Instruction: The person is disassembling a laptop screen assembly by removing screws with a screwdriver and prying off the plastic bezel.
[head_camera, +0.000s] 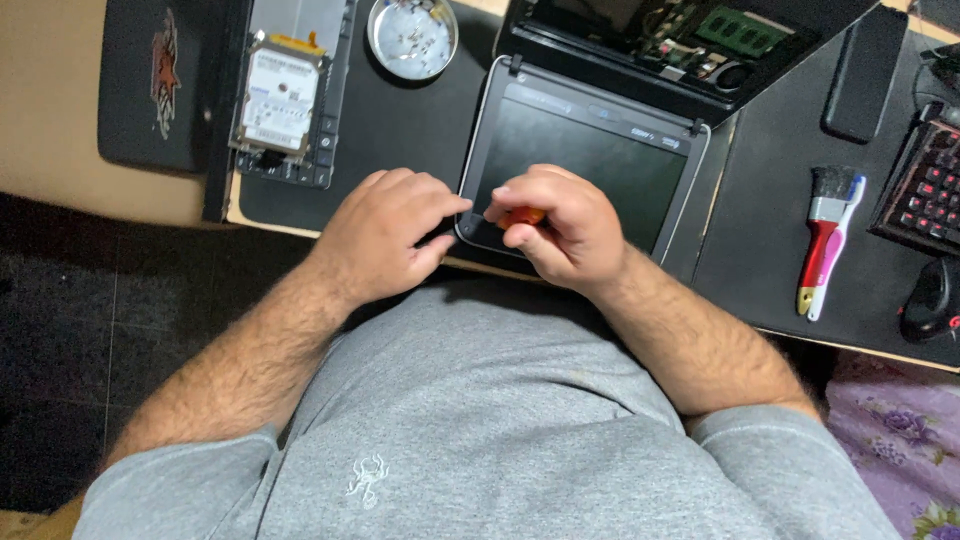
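An opened laptop lies on the black desk mat, its dark screen panel (590, 160) folded flat toward me and its base (690, 40) with exposed circuit boards beyond. My right hand (555, 225) is closed around a small orange-handled tool (522, 215) at the panel's near left corner. My left hand (385, 235) rests beside it, fingertips touching that same corner of the bezel.
A bare hard drive (278, 100) sits in a bracket at the back left. A round metal dish (412, 35) holds several screws. A red-handled paintbrush (822, 235) and a white toothbrush (838, 250) lie right, near a keyboard (925, 190), mouse (930, 300) and dark phone (865, 72).
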